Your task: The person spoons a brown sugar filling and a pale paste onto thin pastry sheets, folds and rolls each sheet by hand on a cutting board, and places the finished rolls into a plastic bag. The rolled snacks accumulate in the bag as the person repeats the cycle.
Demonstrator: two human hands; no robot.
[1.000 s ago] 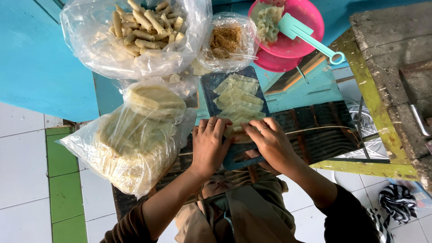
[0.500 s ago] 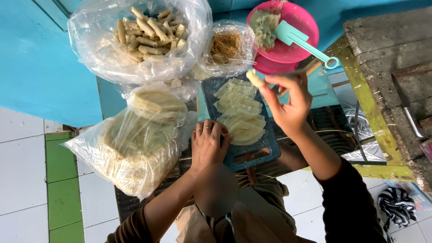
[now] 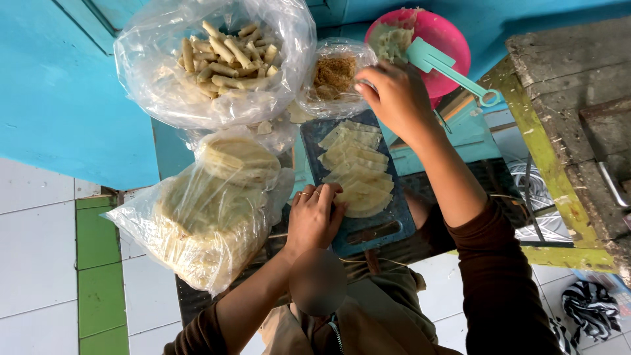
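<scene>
Nearest to the camera, the left hand point(image 3: 314, 219) lies flat with loose, unclenched fingers on the lower left edge of a dark blue rectangular plastic cutting board point(image 3: 368, 231); it grasps nothing, and its fingertips touch the closest of the pale thin round dough wrappers point(image 3: 355, 172) which lie overlapping in a row along the board. Just to the left of this hand there is a clear plastic bag with stacks of more pale round wrappers point(image 3: 204, 217), resting on a dark slatted surface point(image 3: 197, 299).

Further away, the right hand point(image 3: 394, 98) reaches past the far end of the board. Its fingers are bent and closed together at the rim of a small clear plastic bag of brown crumbs point(image 3: 335, 72), but I cannot tell if they pinch something. Just to the right of this hand stands a round pink plastic bowl point(image 3: 440, 39) with a pale filling, and a turquoise plastic spatula point(image 3: 447, 66) lies across its rim. At the far left, a big clear plastic bag holds finished pale rolled sticks point(image 3: 223, 56).
</scene>
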